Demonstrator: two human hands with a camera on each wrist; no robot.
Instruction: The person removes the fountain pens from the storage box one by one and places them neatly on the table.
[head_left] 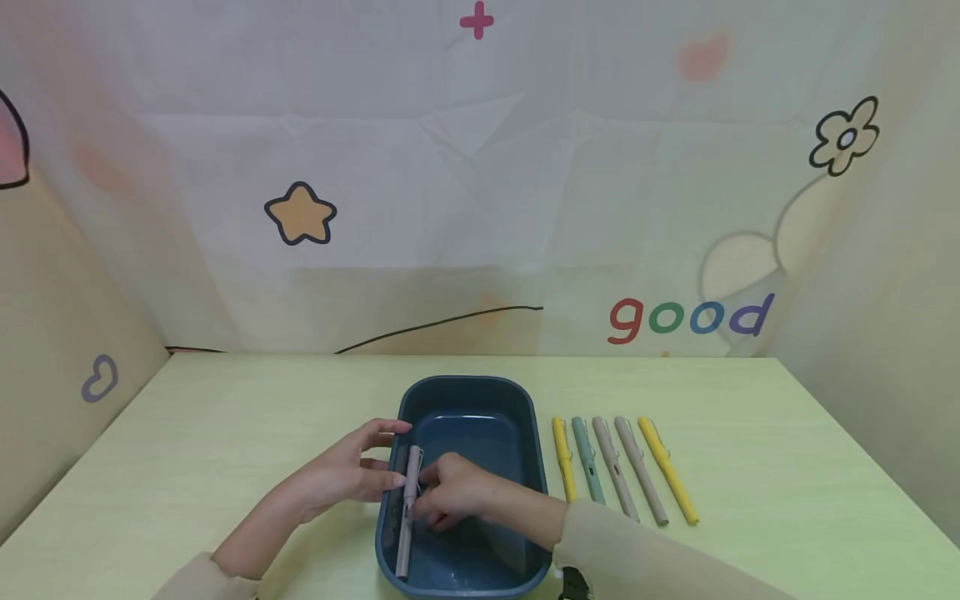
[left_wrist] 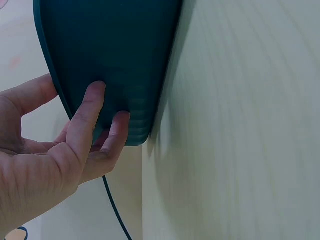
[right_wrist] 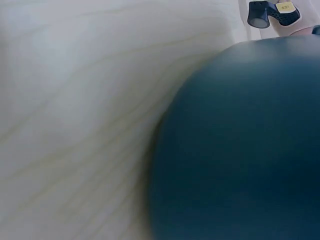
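A deep blue plastic bin (head_left: 468,394) stands on the table. A grey pen (head_left: 404,550) with a clip lies lengthwise along its left inner wall. My right hand (head_left: 457,492) reaches into the bin, its curled fingers at the pen's right side, pinching it near the middle; part of the grip is hidden. My left hand (head_left: 345,471) grips the bin's left wall, fingertips over the rim. In the left wrist view, the left hand's fingers (left_wrist: 87,110) press the bin's outer wall. The right wrist view shows the bin's outside (right_wrist: 240,140), with no hand visible.
Right of the bin several capped pens lie in a row: a yellow pen (head_left: 562,458), a teal pen (head_left: 587,458), two grey pens (head_left: 641,471) and another yellow pen (head_left: 667,471). A printed cloth (head_left: 465,208) hangs behind the table (head_left: 787,500).
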